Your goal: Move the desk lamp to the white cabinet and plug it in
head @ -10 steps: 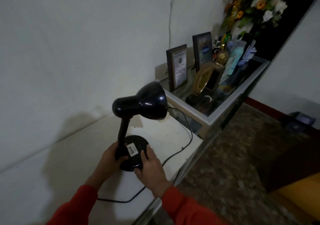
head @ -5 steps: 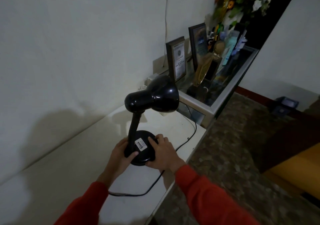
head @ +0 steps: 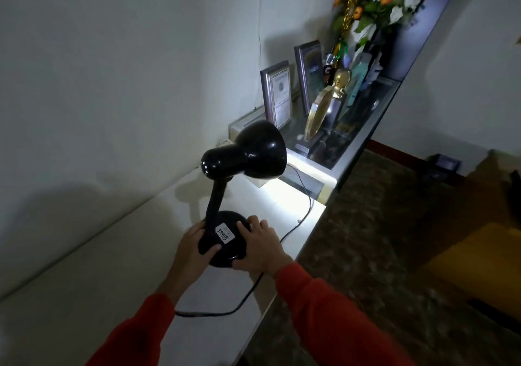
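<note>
Both hands grip the round base of the black desk lamp [head: 242, 165]: the left hand [head: 194, 250] at its 9 o'clock, the right hand [head: 260, 248] at 3 o'clock. The lamp stands lit on the white cabinet [head: 84, 281], its cord [head: 245, 298] looping at 6 o'clock. At 1 o'clock, a glass display case [head: 346, 157] carries framed certificates [head: 277, 93], a gold trophy [head: 320, 113] and flowers [head: 380, 2].

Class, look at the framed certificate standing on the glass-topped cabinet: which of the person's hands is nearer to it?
Right. The right hand rests on the lamp base's cabinet-facing side; the left hand grips the opposite side, farther from the framed certificate.
</note>
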Available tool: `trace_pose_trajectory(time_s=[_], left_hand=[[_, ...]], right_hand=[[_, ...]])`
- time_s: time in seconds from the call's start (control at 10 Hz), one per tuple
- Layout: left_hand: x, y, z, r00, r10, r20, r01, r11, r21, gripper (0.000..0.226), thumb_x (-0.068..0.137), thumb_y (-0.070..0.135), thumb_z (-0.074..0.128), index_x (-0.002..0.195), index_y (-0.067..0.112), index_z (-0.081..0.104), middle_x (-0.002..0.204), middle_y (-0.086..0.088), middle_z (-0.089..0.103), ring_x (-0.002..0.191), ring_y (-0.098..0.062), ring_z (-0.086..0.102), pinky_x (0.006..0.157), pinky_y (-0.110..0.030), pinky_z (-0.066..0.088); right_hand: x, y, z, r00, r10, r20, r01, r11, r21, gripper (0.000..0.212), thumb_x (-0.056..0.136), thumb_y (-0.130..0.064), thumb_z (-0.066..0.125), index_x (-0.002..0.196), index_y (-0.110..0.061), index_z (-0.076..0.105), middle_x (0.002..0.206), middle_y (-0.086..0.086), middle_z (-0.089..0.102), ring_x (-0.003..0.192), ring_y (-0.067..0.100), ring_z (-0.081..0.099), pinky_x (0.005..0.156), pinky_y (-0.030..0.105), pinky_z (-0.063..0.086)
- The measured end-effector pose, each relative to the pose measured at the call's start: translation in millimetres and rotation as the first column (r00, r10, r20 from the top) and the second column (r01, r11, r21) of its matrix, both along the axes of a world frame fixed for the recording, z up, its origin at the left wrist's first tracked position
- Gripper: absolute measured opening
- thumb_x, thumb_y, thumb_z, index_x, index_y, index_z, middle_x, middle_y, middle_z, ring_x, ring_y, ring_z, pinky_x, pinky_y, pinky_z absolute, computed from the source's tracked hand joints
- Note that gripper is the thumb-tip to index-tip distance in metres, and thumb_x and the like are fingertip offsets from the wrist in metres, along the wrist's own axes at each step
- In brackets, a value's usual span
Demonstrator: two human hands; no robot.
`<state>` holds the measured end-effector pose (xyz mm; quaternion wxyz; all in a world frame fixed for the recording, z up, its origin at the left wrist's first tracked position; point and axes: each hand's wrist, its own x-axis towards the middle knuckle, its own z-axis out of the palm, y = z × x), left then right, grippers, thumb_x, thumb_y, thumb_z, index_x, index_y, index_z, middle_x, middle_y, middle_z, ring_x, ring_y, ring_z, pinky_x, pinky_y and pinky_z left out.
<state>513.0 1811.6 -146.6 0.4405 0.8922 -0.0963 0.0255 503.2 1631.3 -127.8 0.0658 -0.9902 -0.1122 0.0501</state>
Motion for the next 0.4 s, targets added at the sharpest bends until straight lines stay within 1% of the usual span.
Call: trace_pose_trajectory(time_s=[0.1,0.2,0.3,0.4], left_hand=[[-2.4,-0.1,6.9,0.999,-0.039,-0.028,0.037,0.998,-0.052,0.05,0.073,0.002,0.073,0.121,0.004,0.055,0.12,-0.016,0.058,0.111,-0.031,0.054,0.093,-0.043,0.047],[-5.6,1.4,17.3,0.994,-0.07,-0.083,0.069,0.998,-0.015,0.06,0.072,-0.002,0.071,0.127,0.002,0.048,0.127,-0.021,0.054,0.119,-0.035,0.048,0.101,-0.051,0.042],[-13.3,-0.4,19.7,0.994,-0.029,-0.108,0.043,0.991,0.127,0.059,0.076,0.008,0.07,0.128,-0.001,0.045,0.129,-0.023,0.05,0.122,-0.037,0.044,0.103,-0.049,0.04],[-32.8,-3.3,31.5,0.973,0.077,-0.216,0.012,0.923,0.384,0.047,0.081,0.026,0.065,0.118,0.0,0.051,0.12,-0.023,0.053,0.112,-0.037,0.051,0.096,-0.045,0.046]], right_hand=[[-3.3,-1.5,4.6,1.0,0.003,-0.014,-0.003,1.0,0.0,0.096,0.065,-0.06,0.065,0.142,-0.016,0.028,0.135,0.015,0.037,0.112,0.035,0.041,0.093,0.044,0.042],[-12.8,-4.0,14.8,0.998,-0.063,-0.023,0.065,0.996,0.069,0.086,0.066,-0.054,0.067,0.137,-0.018,0.036,0.13,0.014,0.043,0.111,0.035,0.043,0.092,0.042,0.043],[-24.7,-19.3,23.5,0.987,-0.161,0.016,0.156,0.972,0.174,0.073,0.07,-0.048,0.065,0.133,-0.02,0.042,0.128,0.013,0.046,0.112,0.034,0.045,0.092,0.042,0.042],[-40.7,-39.1,33.6,0.967,-0.251,0.037,0.239,0.949,0.204,0.069,0.075,-0.042,0.064,0.135,-0.015,0.042,0.13,0.011,0.046,0.116,0.031,0.044,0.096,0.041,0.042]])
